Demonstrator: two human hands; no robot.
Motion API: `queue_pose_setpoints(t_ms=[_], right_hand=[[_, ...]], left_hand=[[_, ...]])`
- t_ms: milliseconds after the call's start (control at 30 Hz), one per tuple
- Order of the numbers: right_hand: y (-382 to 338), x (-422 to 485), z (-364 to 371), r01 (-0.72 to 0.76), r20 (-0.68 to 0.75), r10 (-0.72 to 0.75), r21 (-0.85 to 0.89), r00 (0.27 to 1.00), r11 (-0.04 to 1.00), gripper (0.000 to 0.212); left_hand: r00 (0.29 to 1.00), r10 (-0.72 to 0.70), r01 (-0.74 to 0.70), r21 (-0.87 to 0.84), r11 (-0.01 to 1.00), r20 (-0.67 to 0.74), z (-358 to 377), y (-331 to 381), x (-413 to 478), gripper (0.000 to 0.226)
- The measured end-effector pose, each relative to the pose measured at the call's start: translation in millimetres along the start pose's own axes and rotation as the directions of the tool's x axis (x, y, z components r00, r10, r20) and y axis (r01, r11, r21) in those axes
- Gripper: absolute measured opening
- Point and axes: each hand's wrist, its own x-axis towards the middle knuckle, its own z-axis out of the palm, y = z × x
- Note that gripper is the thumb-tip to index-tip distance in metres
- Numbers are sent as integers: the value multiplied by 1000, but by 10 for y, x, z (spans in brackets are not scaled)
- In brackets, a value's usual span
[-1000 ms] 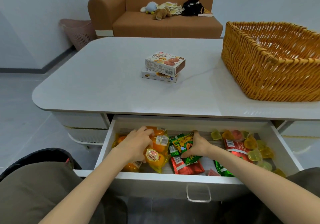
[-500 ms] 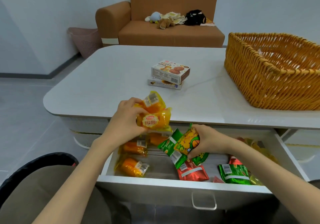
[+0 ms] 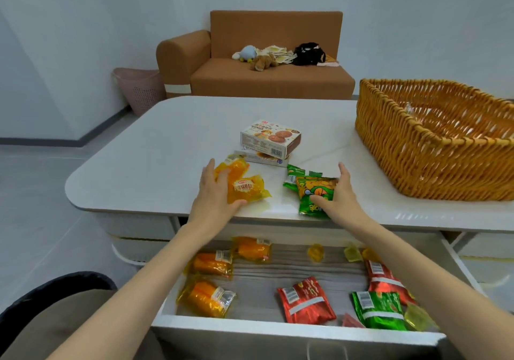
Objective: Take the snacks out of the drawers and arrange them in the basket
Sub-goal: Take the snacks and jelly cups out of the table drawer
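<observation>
The open drawer (image 3: pixel 278 332) held three orange packets (image 3: pixel 211 265) at its left, two red packets (image 3: pixel 306 300), one green packet (image 3: pixel 378 309) and a few yellow jelly cups (image 3: pixel 315 252). The wicker basket (image 3: pixel 417 159) stood on the right of the white table (image 3: pixel 139 170). Half a second before, I had seen both hands holding snacks in the air above the drawer. By this moment the yellow packets (image 3: pixel 247 187) lay on the tabletop against the left hand (image 3: pixel 214 193), its fingers straight and spread. The green packets (image 3: pixel 311 193) lay against the right hand (image 3: pixel 339 195), its fingers straight and its thumb resting on top. Two stacked biscuit boxes (image 3: pixel 271 138) sat just behind them. A brown sofa (image 3: pixel 272 79) and a pink bin (image 3: pixel 139 90) stood beyond.
</observation>
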Motion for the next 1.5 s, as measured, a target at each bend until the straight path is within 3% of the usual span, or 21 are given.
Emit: queue_pose_setpoints(t_ms=[100, 200, 333, 500, 633, 733, 800, 933, 1033, 1167, 1233, 1400, 1500], right_hand=[[-18, -94, 27, 176, -26, -196, -343, 980, 923, 82], [44, -299, 104, 319, -9, -437, -670, 899, 671, 63], [155, -353, 245, 363, -23, -572, -753, 820, 549, 41], [236, -104, 281, 484, 129, -605, -736, 786, 473, 39], [206, 85, 228, 558, 287, -492, -575, 822, 598, 60], [156, 83, 147, 528, 326, -419, -440, 848, 726, 62], [100, 14, 89, 498, 272, -421, -380, 866, 780, 55], [-2, -250, -99, 509, 175, -478, -304, 861, 805, 25], [29, -557, -248, 457, 271, -392, -248, 879, 854, 12], [279, -759, -203, 440, 554, -166, -409, 816, 799, 17], [407, -746, -112, 429, 622, -39, -492, 782, 757, 25], [783, -506, -24, 384, 586, 118, -656, 802, 650, 44], [1008, -338, -27, 320, 543, 135, -658, 829, 682, 60]], left_hand=[[998, 16, -9, 124, 992, -57, -8, 34, -22, 69], [986, 119, -87, 246, 965, -119, -53, 88, -130, 49], [980, 200, -194, 309, 931, 13, 15, 94, -262, 40], [969, 198, -227, 228, 947, 145, 147, 80, -143, 53], [957, 209, -244, 164, 956, 203, 276, 68, 1, 58], [953, 210, -219, 19, 975, 220, 323, 77, 31, 60], [956, 215, -213, -31, 977, 197, 301, 116, 5, 60], [928, 371, -373, 50, 927, 37, 166, 288, -224, 50], [927, 363, -363, -12, 932, 99, 92, 333, -490, 37], [881, 321, -365, 66, 929, 348, 158, 266, -706, 31], [847, 295, -368, 88, 926, 442, 258, 259, -722, 32], [783, 257, -342, 47, 939, 567, 665, 265, -657, 40], [731, 262, -332, -7, 943, 631, 952, 307, -597, 46]])
